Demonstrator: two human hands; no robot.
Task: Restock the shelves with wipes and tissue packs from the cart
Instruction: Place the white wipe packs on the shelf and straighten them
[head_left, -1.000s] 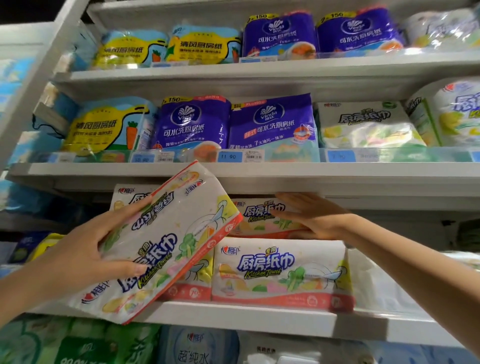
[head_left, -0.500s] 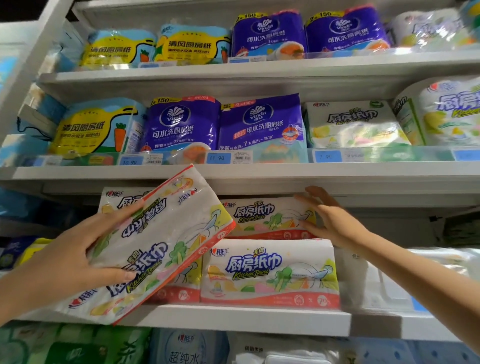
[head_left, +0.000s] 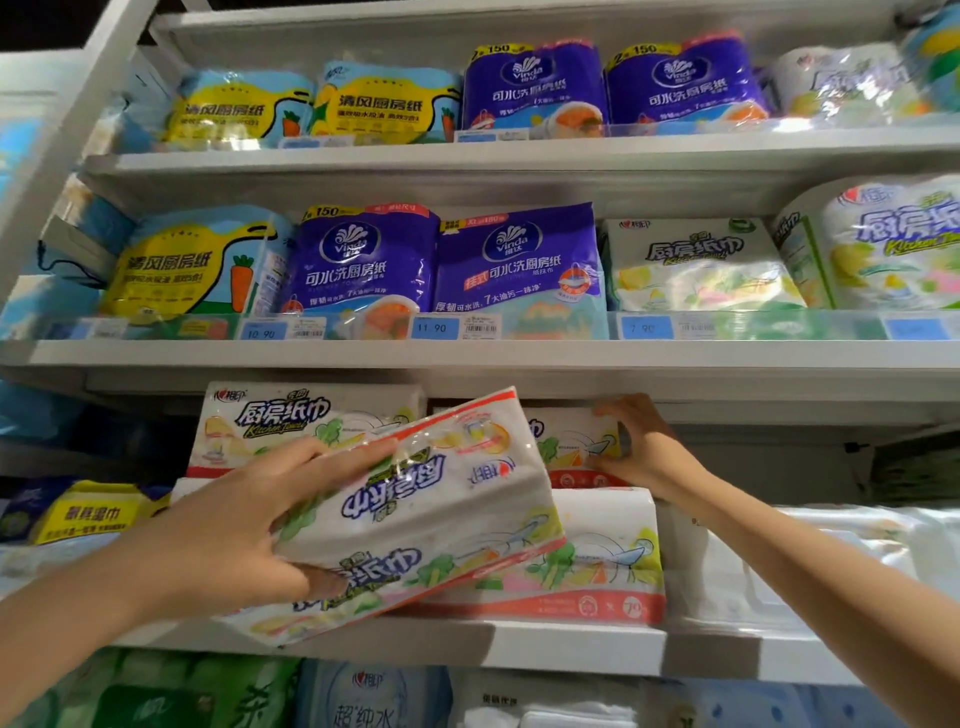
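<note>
My left hand grips a white kitchen-tissue pack with red trim, tilted and upside down, in front of the third shelf. Behind it stand matching packs: one upper left, one lower right. My right hand holds the right end of the upper right stacked pack, fingers over its top edge and thumb under it, just beneath the shelf board above.
Purple Vinda packs and yellow-blue kitchen paper fill the shelf above, behind a price-tag rail. White bagged goods sit right of the stack. Green and blue wipes lie on the lowest shelf.
My left hand has carried the tilted pack rightward and closer to the stack. My right hand has shifted to the right end of the upper pack and now holds it.
</note>
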